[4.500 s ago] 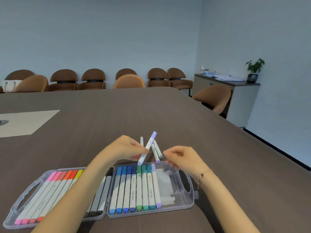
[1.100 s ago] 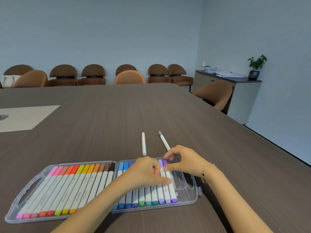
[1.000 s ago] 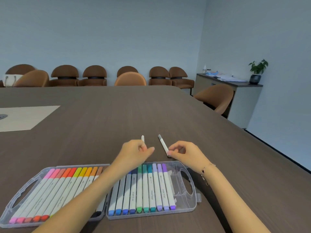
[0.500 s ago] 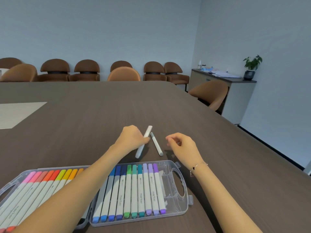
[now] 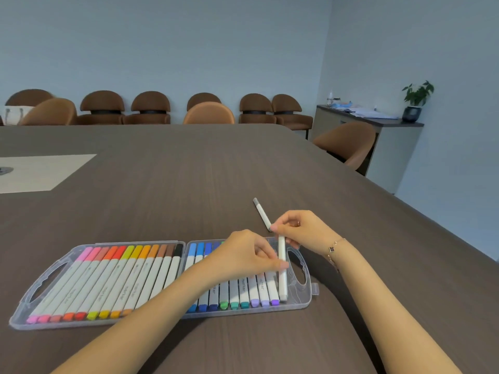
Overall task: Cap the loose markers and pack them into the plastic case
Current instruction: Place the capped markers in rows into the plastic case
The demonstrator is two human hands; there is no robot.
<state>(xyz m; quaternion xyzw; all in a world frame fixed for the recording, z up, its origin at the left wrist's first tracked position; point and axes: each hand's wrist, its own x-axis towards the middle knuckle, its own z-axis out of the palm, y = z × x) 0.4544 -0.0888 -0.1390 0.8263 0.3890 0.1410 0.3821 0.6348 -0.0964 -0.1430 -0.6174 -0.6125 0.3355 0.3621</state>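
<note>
An open clear plastic case (image 5: 302, 303) lies on the dark table, both halves filled with rows of capped markers. A white marker (image 5: 282, 276) lies lengthwise over the right half, just right of the purple markers. My left hand (image 5: 248, 255) pinches its middle and my right hand (image 5: 299, 229) pinches its far end. A grey-capped white marker (image 5: 262, 213) lies loose on the table just beyond my right hand.
The left half of the case (image 5: 40, 287) holds pink to black markers. A pale inset panel (image 5: 40, 171) lies in the table at far left. Brown chairs (image 5: 208, 112) line the far edge and one chair (image 5: 348, 141) stands at the right edge.
My left hand carried the white marker from the table back to the case's right half. My right hand came in and took its far end. The grey-capped marker stayed on the table.
</note>
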